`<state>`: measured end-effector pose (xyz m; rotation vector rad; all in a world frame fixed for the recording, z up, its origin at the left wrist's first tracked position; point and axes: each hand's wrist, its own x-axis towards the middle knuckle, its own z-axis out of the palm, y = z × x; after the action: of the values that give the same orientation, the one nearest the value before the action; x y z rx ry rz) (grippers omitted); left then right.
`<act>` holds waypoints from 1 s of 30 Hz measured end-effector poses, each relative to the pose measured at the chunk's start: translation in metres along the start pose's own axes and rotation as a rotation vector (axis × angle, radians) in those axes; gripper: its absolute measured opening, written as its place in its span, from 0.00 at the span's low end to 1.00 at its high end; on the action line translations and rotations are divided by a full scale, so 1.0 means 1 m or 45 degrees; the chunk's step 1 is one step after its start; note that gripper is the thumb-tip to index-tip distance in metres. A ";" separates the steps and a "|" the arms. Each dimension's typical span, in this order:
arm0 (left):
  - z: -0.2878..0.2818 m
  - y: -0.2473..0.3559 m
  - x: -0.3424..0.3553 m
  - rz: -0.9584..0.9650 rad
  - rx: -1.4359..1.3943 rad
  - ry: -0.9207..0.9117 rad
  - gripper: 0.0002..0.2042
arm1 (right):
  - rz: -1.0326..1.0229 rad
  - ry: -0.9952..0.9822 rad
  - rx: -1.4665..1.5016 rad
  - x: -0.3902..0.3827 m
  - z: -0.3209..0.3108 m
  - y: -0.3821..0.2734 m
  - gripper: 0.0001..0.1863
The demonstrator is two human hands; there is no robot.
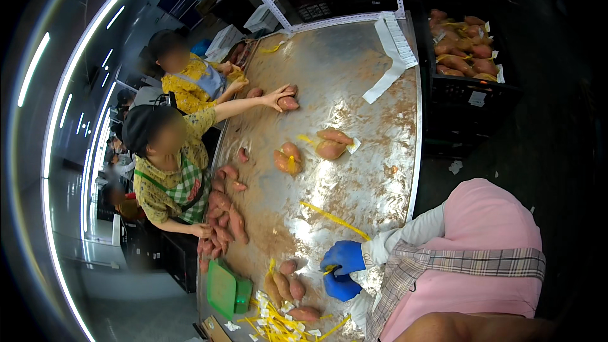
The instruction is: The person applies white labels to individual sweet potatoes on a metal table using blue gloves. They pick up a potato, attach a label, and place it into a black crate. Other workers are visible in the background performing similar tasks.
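My right hand (345,256) and my left hand (342,287), both in blue gloves, meet over the near edge of the metal table (278,228). Their fingers are closed on a small piece of yellow netting (329,270), mostly hidden between them. Beside them lie several sweet potatoes (282,286) and a heap of yellow mesh strips (278,323) with white tags. A long yellow mesh strip (335,220) rests above my right hand. Farther along are two netted bunches of sweet potatoes, one (289,159) with a yellow tie and one (331,147) with a white tag.
Across the table, one co-worker's hand (277,97) grasps sweet potatoes, the other touches a loose pile (221,215). Another person (190,85) works beyond. A green plastic basket (221,288) stands at the lower left. White label strips (392,57) hang over the table; filled black crates (472,92) stand right.
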<state>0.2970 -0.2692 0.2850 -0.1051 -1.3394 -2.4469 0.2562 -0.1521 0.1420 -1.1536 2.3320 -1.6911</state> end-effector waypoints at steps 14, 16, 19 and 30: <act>-0.083 -0.086 -0.051 -0.104 0.649 0.506 0.11 | 0.397 -0.299 0.297 -0.022 0.016 0.055 0.14; -0.110 -0.128 -0.081 -0.359 0.724 0.557 0.10 | 0.472 -0.315 0.316 -0.023 0.020 0.063 0.17; -0.154 -0.170 -0.116 -0.676 0.764 0.583 0.09 | 0.589 -0.341 0.230 -0.020 0.024 0.065 0.21; -0.181 -0.179 -0.106 -0.606 0.946 0.334 0.09 | 0.681 -0.223 0.178 -0.010 0.033 0.084 0.16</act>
<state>0.3548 -0.3025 0.0173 0.7617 -2.2159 -1.9990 0.2328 -0.1621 0.0551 -0.5542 2.1176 -1.4595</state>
